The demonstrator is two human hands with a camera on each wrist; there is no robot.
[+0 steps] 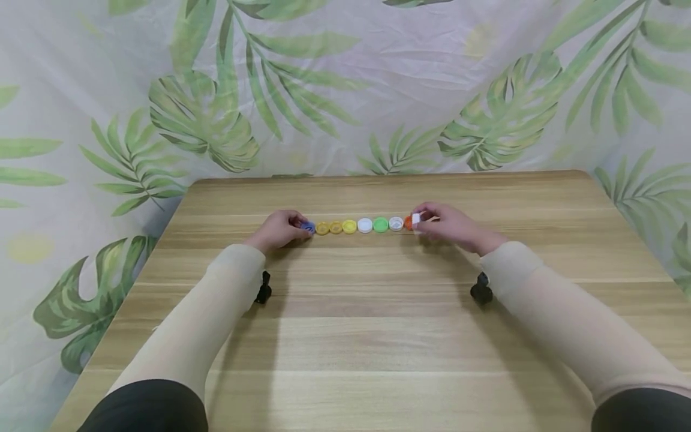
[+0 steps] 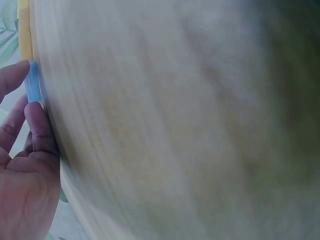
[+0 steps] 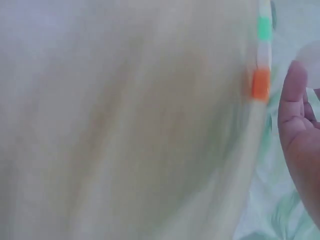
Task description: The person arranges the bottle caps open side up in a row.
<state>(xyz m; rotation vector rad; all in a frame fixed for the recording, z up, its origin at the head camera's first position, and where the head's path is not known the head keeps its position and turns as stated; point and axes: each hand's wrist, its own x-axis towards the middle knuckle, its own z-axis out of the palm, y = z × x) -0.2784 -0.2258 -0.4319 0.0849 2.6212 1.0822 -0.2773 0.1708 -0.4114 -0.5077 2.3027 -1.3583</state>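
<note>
A row of bottle caps runs across the wooden table: blue [image 1: 308,227] at the left end, then amber caps [image 1: 329,228], a yellow cap [image 1: 349,226], white caps [image 1: 365,225] around a green cap [image 1: 381,225], and an orange cap [image 1: 408,223]. My left hand [image 1: 281,230] pinches the blue cap [image 2: 33,82] between thumb and finger at the row's left end. At the other end, my right hand [image 1: 450,227] holds a white cap [image 1: 416,221], partly in front of the orange one. In the right wrist view this white cap [image 3: 309,65] is above the table, apart from the orange cap [image 3: 260,84].
The wooden table [image 1: 372,336] ends behind the row, where a leaf-printed cloth [image 1: 324,90] hangs. Black wrist-worn devices [image 1: 481,289] show below both sleeves.
</note>
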